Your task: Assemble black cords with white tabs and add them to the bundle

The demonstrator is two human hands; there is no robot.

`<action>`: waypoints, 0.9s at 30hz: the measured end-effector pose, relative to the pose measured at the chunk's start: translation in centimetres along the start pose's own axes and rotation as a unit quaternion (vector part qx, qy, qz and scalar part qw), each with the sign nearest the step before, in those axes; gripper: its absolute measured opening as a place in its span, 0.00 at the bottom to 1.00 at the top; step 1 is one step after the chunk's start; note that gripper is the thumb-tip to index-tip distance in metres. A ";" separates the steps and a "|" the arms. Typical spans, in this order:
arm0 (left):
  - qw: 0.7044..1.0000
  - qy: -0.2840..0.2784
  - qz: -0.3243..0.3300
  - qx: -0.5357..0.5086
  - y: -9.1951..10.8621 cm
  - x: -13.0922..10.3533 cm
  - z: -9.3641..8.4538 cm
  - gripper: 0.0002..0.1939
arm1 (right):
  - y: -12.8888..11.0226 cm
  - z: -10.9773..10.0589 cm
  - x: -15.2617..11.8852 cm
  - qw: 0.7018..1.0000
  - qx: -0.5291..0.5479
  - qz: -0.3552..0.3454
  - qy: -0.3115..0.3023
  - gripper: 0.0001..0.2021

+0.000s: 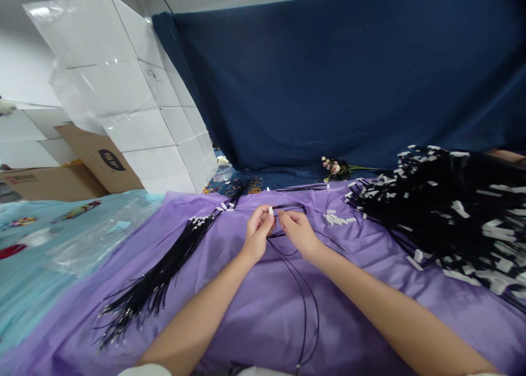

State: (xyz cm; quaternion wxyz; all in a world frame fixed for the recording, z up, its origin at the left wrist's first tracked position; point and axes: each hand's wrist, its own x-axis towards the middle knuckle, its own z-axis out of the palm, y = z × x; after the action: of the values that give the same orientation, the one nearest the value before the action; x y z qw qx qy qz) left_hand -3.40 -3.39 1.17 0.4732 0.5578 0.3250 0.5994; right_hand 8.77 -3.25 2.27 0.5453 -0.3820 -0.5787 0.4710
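My left hand (pixel 259 228) pinches a black cord near a small white tag (pixel 270 211) that shows at its fingertips. Close beside it, my right hand (pixel 296 229) has thumb and fingers pressed together on the same looped black cord (pixel 304 305). Part of the cord curves behind the hands, and its long ends hang down toward me over the purple cloth. To the left lies a bundle of black cords (pixel 172 258) with white tags at its upper end. Several loose white tags (pixel 337 219) lie beyond my right hand.
A large heap of black cords with white tags (pixel 435 206) covers the right side of the purple cloth (pixel 230 288). Artificial flowers (pixel 335 167) lie at the back before a dark blue curtain (pixel 349 80). White boxes (pixel 123 85) and an open cardboard box (pixel 53 181) stand left.
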 end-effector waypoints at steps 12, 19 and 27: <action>0.998 0.058 -0.019 -0.005 0.3 0.0 0.8 0.15 | 0.1 -0.1 0.0 1.000 -0.012 -0.017 0.012 0.19; 0.998 0.061 -0.013 -0.013 -0.1 -0.2 1.1 0.14 | 0.0 -0.2 0.0 0.999 -0.025 -0.032 0.011 0.19; 0.997 0.072 -0.010 -0.022 -0.4 -0.4 1.3 0.14 | 0.1 -0.1 -0.1 0.999 -0.022 -0.028 0.007 0.19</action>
State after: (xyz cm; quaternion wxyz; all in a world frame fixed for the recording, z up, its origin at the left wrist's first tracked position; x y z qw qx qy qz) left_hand -2.06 -3.78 0.93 0.4669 0.4997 0.3509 0.6396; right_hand 8.84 -3.33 2.12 0.5541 -0.3807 -0.5954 0.4400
